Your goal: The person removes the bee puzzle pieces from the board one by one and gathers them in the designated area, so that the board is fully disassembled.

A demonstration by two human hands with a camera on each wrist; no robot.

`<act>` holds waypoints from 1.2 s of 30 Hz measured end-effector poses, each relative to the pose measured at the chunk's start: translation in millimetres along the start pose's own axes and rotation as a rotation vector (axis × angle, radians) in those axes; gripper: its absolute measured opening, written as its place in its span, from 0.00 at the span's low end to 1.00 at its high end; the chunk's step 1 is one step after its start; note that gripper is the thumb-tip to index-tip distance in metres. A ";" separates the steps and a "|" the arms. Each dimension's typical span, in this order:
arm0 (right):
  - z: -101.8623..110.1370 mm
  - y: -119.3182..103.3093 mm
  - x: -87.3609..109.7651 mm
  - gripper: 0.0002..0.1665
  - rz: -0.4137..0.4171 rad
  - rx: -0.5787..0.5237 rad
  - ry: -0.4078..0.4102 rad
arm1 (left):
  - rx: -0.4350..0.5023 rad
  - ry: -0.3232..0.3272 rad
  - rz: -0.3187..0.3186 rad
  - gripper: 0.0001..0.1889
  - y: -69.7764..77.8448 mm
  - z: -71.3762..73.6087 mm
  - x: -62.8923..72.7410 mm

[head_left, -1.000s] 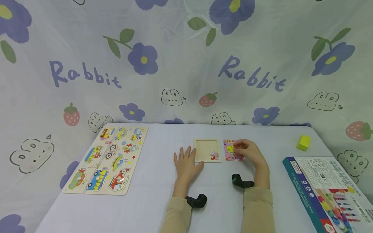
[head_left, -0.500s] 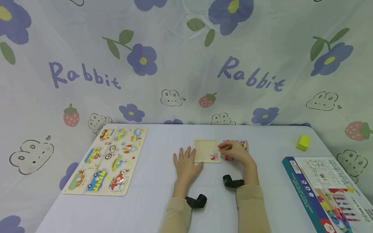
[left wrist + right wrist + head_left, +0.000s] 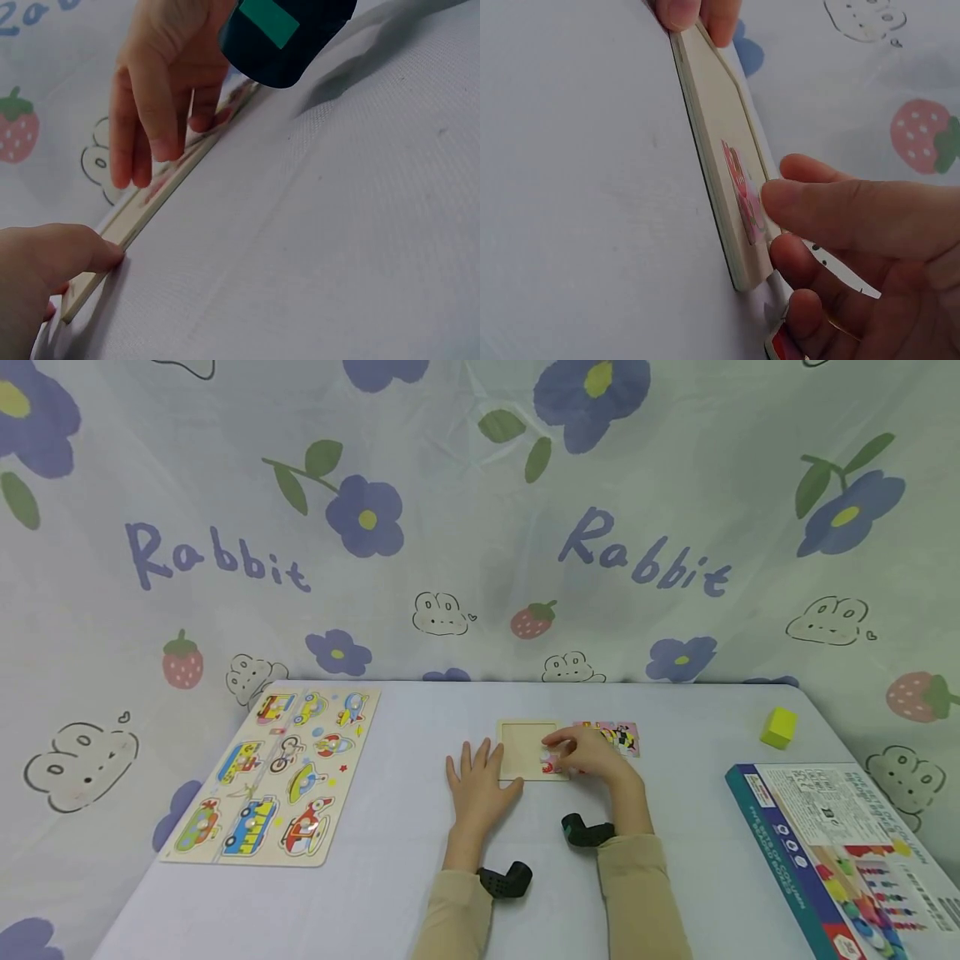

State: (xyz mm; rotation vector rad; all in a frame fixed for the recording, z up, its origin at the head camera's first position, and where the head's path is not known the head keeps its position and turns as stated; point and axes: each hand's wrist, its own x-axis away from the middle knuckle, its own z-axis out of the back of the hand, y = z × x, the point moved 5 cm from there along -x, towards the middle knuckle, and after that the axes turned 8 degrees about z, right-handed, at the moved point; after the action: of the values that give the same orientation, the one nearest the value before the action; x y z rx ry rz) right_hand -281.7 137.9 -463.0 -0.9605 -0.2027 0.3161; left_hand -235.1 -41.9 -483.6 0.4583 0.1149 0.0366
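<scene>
My left hand (image 3: 482,783) lies with fingers spread on the left edge of a shallow wooden puzzle tray (image 3: 517,777); in the left wrist view its thumb (image 3: 97,251) rests against the rim. A pink jigsaw piece (image 3: 740,187) lies in the tray's lower right corner. My right hand (image 3: 592,753) is over the tray's right side, its thumb (image 3: 810,206) beside that piece and its other fingers loosely bent. No piece shows between its fingertips. More pink and yellow jigsaw pieces (image 3: 626,737) lie right of the tray, partly hidden under the right hand.
A wooden vehicle puzzle board (image 3: 273,777) lies at the left of the white table (image 3: 360,910). On the right are a yellow block (image 3: 779,728) and a large flat box (image 3: 840,860). A printed curtain (image 3: 465,527) hangs behind.
My right hand has moved left from the loose pieces to the right side of the tray, uncovering a piece with black and yellow print. The left hand has stayed in place.
</scene>
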 end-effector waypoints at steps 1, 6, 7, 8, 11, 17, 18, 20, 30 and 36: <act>-1.3 -0.4 -0.4 0.24 0.014 0.007 -0.013 | -0.001 -0.001 -0.001 0.34 0.0 0.0 0.1; -4.3 -5.3 -0.4 0.27 0.087 0.040 -0.042 | -0.006 -0.008 0.001 0.34 -0.3 -0.7 0.0; -4.4 -6.3 -0.2 0.28 0.097 0.047 -0.042 | -0.007 -0.005 -0.001 0.34 -0.3 -0.7 -0.1; -4.2 -6.9 0.1 0.28 0.096 0.048 -0.038 | -0.008 -0.003 -0.002 0.34 -0.3 -0.7 -0.1; -3.3 -7.8 1.1 0.29 0.082 0.047 -0.021 | -0.014 0.001 -0.004 0.34 -0.4 -0.8 -0.8; -0.5 -9.4 1.3 0.28 0.119 -0.017 -0.002 | -0.016 0.005 -0.002 0.33 -1.1 -1.5 -1.6; -0.4 -9.6 1.1 0.27 0.130 -0.028 -0.003 | -0.014 0.006 -0.002 0.33 -1.0 -1.4 -1.4; -0.4 -9.0 0.9 0.25 0.130 -0.042 -0.006 | -0.010 0.007 -0.002 0.33 -0.9 -1.1 -1.1; 2.0 -6.6 0.0 0.23 0.094 -0.073 0.020 | -0.005 0.008 -0.002 0.33 -0.8 -0.5 -0.5; 13.3 0.9 6.2 0.22 0.063 -0.077 0.069 | -0.004 0.018 -0.002 0.33 0.3 0.6 0.5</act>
State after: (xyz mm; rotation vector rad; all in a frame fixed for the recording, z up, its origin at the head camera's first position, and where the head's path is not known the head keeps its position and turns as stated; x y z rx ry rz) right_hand -280.2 150.8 -456.2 -1.0539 -0.1226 0.3349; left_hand -234.5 -41.9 -483.0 0.4542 0.1329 0.0389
